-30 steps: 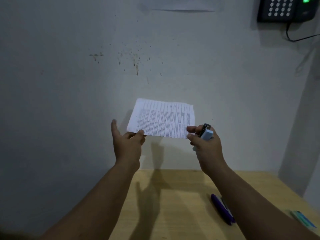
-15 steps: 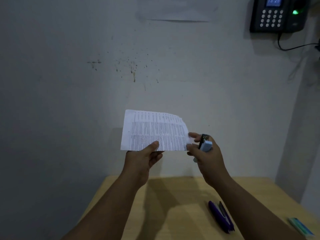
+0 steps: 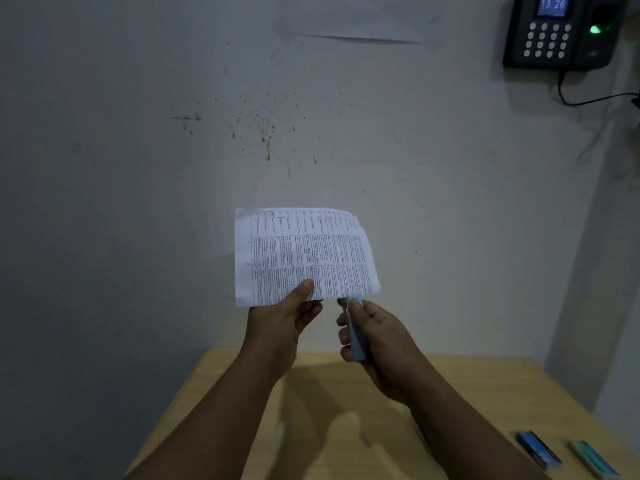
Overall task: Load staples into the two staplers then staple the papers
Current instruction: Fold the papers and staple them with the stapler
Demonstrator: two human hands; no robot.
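Left hand (image 3: 277, 327) at frame centre, raised above table, thumb on front of papers (image 3: 303, 254) and fingers curled behind, pinching bottom edge near the middle. Papers upright, printed side to camera, small table text, top right corner a little bent; just above both hands, in front of wall (image 3: 138, 168).

Right hand (image 3: 377, 341) just right of left, fingers wrapped round pale blue stapler (image 3: 356, 329), gripping it. Stapler held roughly upright, nose end up, touching or just at papers' bottom edge near lower right corner; can't tell if edge sits inside the stapler mouth. Hands close but apart, narrow gap between.

Wooden table (image 3: 485, 386) across lower frame under forearms. Two small boxes at lower right on the tabletop, blue box (image 3: 538, 448) and green box (image 3: 594, 462), side by side, well apart from the hands; labels too small to read.

Black keypad device (image 3: 554, 32) at upper right on wall, screen lit, green light on, cable (image 3: 588, 98) hanging off it. Sheet (image 3: 346, 19) stuck on wall at top centre. Brown specks on wall above papers
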